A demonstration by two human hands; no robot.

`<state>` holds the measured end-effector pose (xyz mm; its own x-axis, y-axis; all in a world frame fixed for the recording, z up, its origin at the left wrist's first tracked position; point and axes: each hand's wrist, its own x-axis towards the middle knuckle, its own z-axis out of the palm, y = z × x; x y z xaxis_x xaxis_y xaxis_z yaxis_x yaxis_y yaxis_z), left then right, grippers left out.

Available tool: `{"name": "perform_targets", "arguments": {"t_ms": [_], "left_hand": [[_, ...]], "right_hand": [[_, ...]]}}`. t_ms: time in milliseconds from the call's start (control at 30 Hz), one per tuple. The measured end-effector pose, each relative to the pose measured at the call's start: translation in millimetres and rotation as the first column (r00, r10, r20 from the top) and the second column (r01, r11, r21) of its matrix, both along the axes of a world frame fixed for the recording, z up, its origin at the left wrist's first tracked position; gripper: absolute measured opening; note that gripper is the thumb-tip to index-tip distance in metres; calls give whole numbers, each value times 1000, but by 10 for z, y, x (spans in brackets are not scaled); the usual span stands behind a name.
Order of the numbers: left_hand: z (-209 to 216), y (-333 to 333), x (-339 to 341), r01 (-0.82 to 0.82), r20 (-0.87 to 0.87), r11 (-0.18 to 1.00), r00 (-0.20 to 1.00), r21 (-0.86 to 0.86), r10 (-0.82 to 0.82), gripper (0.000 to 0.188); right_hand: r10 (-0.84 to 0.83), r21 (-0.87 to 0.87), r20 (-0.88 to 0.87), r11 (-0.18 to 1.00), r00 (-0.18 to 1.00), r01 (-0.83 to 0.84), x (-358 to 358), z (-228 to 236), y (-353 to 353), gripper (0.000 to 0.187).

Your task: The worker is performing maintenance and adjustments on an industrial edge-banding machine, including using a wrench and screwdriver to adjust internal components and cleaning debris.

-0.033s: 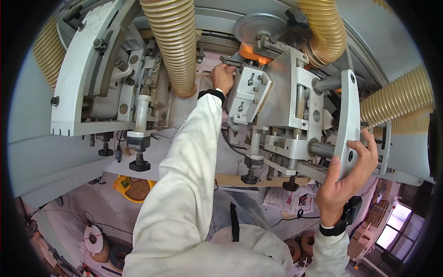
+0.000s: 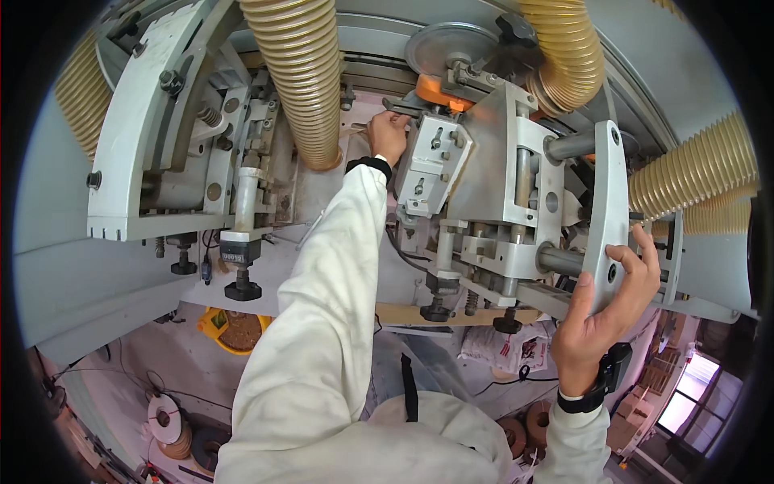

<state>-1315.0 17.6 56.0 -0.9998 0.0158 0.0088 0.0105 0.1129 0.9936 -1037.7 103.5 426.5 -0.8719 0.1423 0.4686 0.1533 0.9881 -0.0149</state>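
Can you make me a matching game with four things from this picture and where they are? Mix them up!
Things:
1. left hand
2. right hand
3. orange part
4. yellow tub

Places:
A. just below the round metal disc in the picture
B. low on the picture's left side, with something brown inside
C. resting against the pale upright plate
D. beside the white slotted block

Right pairs: 1-D, 2-C, 3-A, 4-B

Slotted block (image 2: 431,161): worker's left hand (image 2: 389,139) just left, hose (image 2: 300,89) farther left, disc (image 2: 435,50) behind, end plate (image 2: 606,194) and right hand (image 2: 601,319) rightward.
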Motion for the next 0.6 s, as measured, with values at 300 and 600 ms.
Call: {"name": "perform_targets", "arguments": {"t_ms": [300,600], "left_hand": [[-219,-37,-144,44,-27,994,999,104,-42,13],[-225,-136,-155,101,53,989,993,109,-107,12]], "right_hand": [[9,-15,0,1000,1000,-9,-18,2,-12,33],[6,25,-13,1000,1000,-6,-53,4,-79,32]]}}
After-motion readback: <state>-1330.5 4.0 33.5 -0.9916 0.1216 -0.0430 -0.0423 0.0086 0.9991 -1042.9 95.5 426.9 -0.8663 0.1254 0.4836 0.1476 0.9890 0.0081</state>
